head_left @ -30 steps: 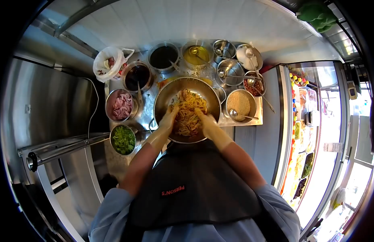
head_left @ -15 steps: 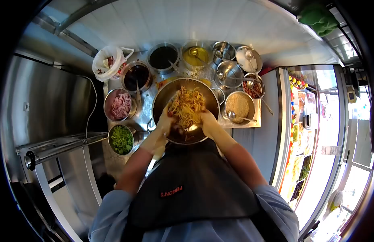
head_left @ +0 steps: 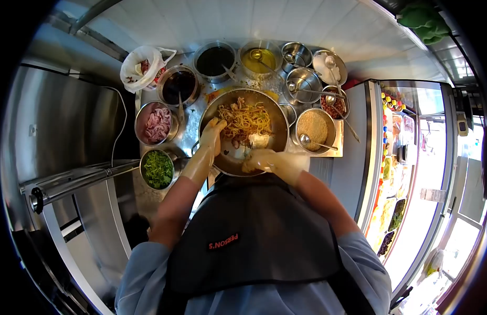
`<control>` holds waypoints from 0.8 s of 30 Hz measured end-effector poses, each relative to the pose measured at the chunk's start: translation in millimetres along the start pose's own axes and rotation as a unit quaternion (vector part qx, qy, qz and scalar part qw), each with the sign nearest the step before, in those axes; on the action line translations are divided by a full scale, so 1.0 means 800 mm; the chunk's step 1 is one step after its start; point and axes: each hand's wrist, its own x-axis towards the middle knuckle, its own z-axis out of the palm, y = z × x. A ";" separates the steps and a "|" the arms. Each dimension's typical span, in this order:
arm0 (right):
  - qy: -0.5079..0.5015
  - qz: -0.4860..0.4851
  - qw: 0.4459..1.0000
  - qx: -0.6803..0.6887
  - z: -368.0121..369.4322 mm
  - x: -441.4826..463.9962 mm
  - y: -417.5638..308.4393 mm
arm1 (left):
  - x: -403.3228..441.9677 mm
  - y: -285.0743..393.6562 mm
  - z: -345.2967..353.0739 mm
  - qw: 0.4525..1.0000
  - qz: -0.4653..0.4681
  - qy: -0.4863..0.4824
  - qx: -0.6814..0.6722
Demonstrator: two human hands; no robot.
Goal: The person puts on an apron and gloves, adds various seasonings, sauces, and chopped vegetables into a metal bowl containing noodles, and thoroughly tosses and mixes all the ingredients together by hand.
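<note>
A wide metal bowl stands in front of me with dressed noodles heaped in its middle and far part. My left hand, in a thin clear glove, is at the left inside of the bowl, its fingers curled together against the edge of the noodles. Low in the bowl by the near rim is my gloved right hand, palm down, blurred by motion. Its fingertips are near the bowl floor, apart from the main heap; whether they grip anything is unclear. Dark bits and a bare shiny patch show between the hands.
Left of the bowl are chopped greens, sliced pink meat, a dark sauce pot and a lined bin. Behind sit black sauce and yellow oil. Right are crumbs, peanuts and a display fridge.
The noodles, earlier lifted between both hands, now lie spread in the bowl. My right hand has left them and moved down toward the near rim. My left hand has shifted slightly up and left.
</note>
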 end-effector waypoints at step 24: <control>0.281 0.542 0.774 0.167 -0.093 0.033 -0.099 | -0.018 0.016 0.036 0.819 0.070 -0.036 0.568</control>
